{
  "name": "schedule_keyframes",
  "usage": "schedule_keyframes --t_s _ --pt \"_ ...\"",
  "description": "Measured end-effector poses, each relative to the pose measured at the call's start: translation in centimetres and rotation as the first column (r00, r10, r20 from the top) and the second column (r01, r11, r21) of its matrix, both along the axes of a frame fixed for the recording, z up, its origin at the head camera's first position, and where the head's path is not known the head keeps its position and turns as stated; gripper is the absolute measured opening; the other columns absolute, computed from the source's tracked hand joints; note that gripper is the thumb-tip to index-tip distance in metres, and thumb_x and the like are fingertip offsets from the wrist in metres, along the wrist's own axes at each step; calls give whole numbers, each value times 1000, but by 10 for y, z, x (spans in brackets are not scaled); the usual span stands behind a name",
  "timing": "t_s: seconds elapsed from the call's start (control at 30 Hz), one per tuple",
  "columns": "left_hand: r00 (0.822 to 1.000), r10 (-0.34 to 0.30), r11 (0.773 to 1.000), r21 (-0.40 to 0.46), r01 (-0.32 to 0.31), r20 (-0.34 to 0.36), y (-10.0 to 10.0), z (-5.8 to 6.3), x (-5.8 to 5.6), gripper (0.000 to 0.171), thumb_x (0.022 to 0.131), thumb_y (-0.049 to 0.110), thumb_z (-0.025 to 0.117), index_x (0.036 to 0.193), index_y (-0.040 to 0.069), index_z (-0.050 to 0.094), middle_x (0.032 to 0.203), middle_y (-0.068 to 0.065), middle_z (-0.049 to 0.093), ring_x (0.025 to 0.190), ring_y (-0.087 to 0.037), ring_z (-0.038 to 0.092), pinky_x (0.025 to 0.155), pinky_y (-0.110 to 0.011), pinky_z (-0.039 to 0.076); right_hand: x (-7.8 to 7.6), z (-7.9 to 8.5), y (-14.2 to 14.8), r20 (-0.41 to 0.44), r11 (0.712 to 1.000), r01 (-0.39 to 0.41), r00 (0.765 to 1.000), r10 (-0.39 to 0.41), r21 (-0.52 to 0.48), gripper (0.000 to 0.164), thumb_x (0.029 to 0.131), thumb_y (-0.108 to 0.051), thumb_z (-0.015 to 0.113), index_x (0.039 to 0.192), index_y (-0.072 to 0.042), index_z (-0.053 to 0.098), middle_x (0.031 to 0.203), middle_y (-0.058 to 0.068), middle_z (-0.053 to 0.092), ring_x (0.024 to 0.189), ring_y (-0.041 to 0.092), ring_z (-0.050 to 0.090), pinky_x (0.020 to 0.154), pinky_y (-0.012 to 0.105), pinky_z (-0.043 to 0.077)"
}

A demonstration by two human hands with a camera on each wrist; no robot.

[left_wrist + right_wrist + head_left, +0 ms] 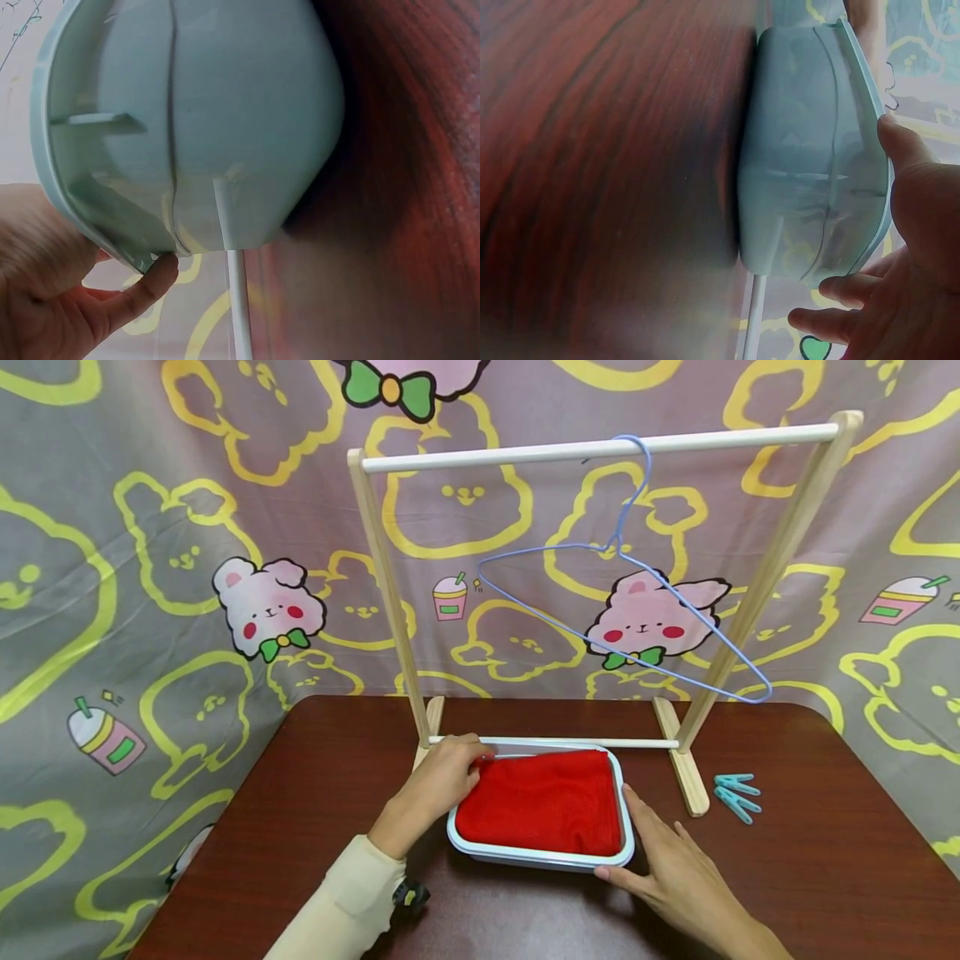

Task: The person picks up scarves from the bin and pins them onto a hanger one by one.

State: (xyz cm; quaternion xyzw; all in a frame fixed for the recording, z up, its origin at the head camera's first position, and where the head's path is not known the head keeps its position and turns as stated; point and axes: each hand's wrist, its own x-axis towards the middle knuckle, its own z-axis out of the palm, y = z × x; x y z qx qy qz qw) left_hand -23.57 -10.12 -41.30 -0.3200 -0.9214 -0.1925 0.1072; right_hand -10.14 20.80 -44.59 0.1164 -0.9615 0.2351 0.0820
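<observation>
Pale-blue tub, red cloth inside: is gripped at ten o'clock by left hand, fingers curled; is touched at four o'clock by right hand, fingers spread.

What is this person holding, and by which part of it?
The pale blue basin, by its rim: the left hand holds the far-left corner, while the right hand rests against the right end.

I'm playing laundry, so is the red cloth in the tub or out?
In: the head view shows the red cloth lying inside the tub, which surrounds it.
</observation>
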Motion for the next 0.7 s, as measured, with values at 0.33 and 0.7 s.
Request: schedule_keyframes --t_s 0.33,0.7 --pt "1000 -15 999 41 15 15 0 -2 -1 22 93 -7 68 104 7 81 92 -5 73 84 -19 70 77 -32 61 0 0 0 9 1000 5 1000 -5 0 108 83 -58 83 161 -3 33 156 21 53 137 43 58 107 78 37" --pt "997 68 997 28 -67 -36 4 5 5 19 92 -4 71 96 11 82 88 -4 72 84 -28 69 79 -43 56 1 -1 1 3 1000 2 1000 -2 3 107 84 -58 82 162 -4 32 155 20 54 136 42 59 107 79 38"
